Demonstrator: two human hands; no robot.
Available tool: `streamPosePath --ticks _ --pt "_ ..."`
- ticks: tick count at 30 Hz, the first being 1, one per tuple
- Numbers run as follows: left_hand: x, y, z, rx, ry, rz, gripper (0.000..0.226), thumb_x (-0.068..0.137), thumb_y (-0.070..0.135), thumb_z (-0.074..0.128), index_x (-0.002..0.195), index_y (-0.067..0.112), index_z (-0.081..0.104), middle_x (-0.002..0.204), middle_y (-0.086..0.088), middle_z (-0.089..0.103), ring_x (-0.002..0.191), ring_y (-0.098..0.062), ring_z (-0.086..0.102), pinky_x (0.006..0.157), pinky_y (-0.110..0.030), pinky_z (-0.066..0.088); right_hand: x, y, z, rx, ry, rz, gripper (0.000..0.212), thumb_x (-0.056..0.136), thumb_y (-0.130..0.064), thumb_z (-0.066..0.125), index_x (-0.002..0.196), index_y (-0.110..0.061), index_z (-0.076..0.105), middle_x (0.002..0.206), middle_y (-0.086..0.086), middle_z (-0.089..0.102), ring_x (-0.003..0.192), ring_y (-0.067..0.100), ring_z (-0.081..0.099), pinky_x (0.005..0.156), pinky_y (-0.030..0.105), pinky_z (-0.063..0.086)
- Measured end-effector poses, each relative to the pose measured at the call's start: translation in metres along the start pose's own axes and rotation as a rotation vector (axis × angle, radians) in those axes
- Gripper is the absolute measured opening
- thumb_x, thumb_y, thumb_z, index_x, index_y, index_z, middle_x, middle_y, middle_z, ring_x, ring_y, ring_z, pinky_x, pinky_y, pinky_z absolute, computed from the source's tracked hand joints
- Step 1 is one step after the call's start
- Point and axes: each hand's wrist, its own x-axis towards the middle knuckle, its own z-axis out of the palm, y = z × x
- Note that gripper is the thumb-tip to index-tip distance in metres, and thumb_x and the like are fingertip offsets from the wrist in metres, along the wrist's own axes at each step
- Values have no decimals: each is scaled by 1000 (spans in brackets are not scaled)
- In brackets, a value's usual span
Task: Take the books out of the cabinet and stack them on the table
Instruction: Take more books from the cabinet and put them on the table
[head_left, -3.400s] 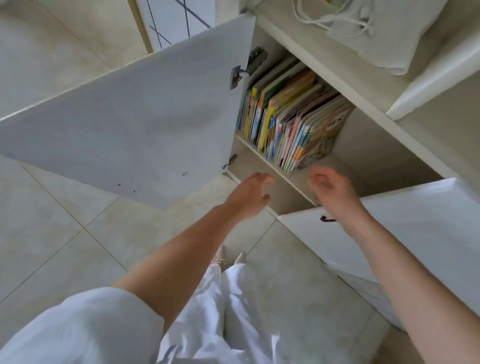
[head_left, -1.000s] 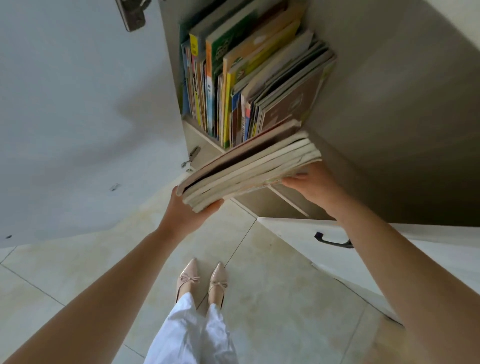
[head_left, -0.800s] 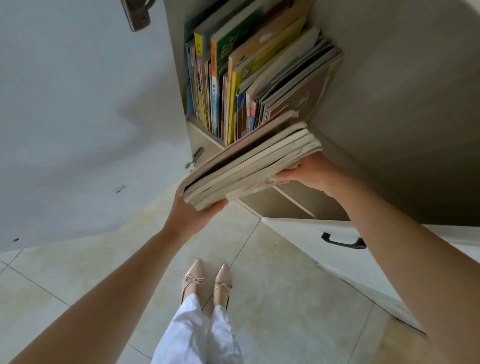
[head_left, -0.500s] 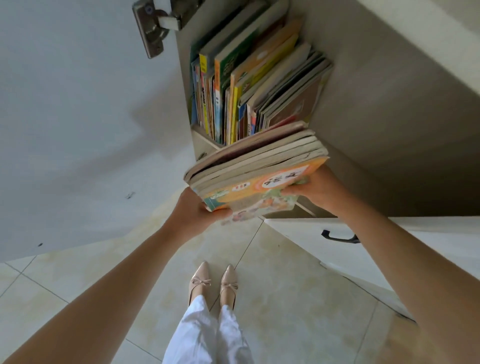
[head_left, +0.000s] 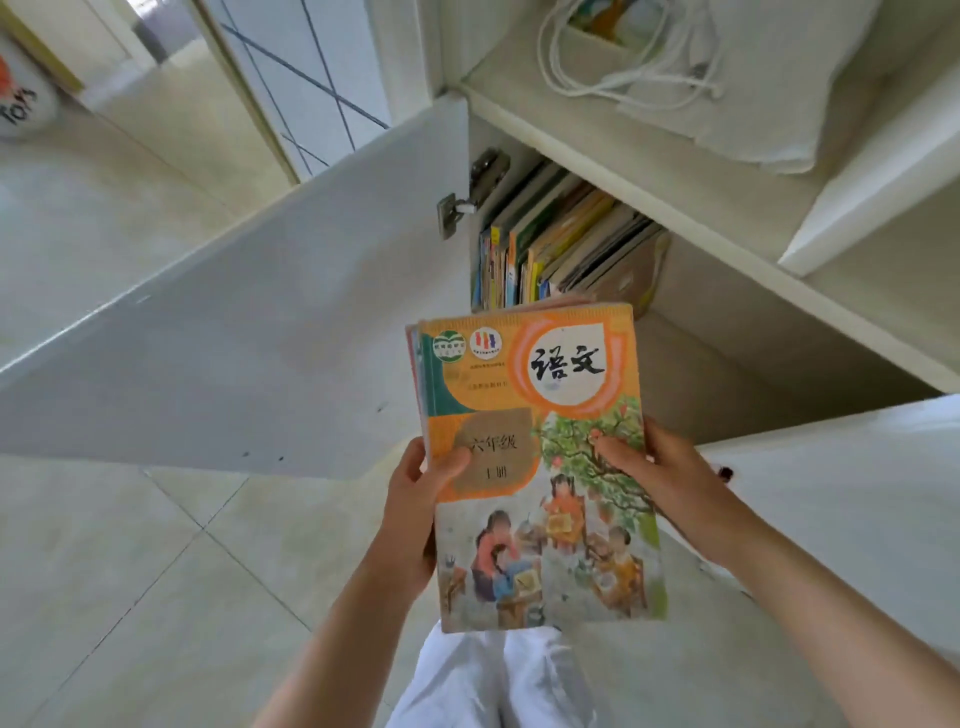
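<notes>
A: So, where is the small pile of thin paperback textbooks with the orange illustrated cover (head_left: 540, 457)?

B: Out in front of the open white cabinet (head_left: 727, 332), left hand (head_left: 415, 514) and right hand (head_left: 660, 467) each clamped on a side edge.

A: Others?

B: Colourful upright books (head_left: 550, 249) on the shelf.

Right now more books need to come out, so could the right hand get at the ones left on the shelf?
Probably not yet. The right hand and left hand both grip the pulled-out stack. The shelf books stand unblocked behind the open door, so once the stack is put down, likely yes.
</notes>
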Motion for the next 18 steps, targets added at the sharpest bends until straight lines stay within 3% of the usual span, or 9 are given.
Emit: streamPosePath --ticks 2,5,6,8,10,12,15,18 --pt "-26 0 0 -67 82 16 91 61 49 83 132 4 48 125 -26 61 112 -47 60 97 -66 44 -13 -9 12 37 -14 -27 25 92 -34 57 117 -41 57 113 -27 67 109 -7 60 93 19 44" --pt "-71 -9 3 -198 202 29 97 60 62 80 135 10 48 127 -22 62 116 -45 59 101 -67 40 -29 -17 18 30 -138 -14 32 90 -21 63 118 -36 59 113 -16 70 108 4 64 97 34 46" --pt "-89 -14 4 -241 249 42 91 63 62 78 134 13 49 126 -21 63 116 -43 60 101 -65 41 -37 -21 20 4 -183 -18 35 88 -17 65 117 -35 60 110 -17 71 105 3 65 95 31 48" --pt "-119 -21 10 -275 342 99 68 74 50 73 128 14 51 121 -20 65 108 -37 65 95 -58 49 -50 -29 26 -85 -224 -52 37 87 -12 66 110 -40 57 99 -25 70 94 -13 62 81 11 47" --pt "-148 -30 13 -303 428 155 51 78 38 67 120 12 53 112 -19 68 91 -30 69 78 -46 57 -66 -36 37 -169 -252 -99 36 88 -12 65 105 -40 51 91 -30 62 80 -31 51 63 -5 38" --pt "-176 -40 12 -270 488 187 49 74 32 73 117 15 55 111 -17 70 89 -28 71 74 -41 58 -81 -40 49 -256 -265 -119 35 89 -12 64 110 -34 47 93 -29 50 72 -34 45 56 -6 35" --pt "-219 -61 0 -188 585 235 65 68 30 76 129 28 55 117 -8 70 96 -24 72 80 -41 59 -109 -39 76 -385 -346 -151 43 87 -18 67 123 -29 46 98 -27 50 88 -19 48 66 2 40" --pt "-263 -81 -12 -156 770 292 89 67 24 83 142 44 39 126 -5 61 97 -17 71 78 -37 60 -132 -36 105 -459 -452 -197 56 84 -21 72 123 -45 40 108 -29 54 95 -26 49 82 9 45"
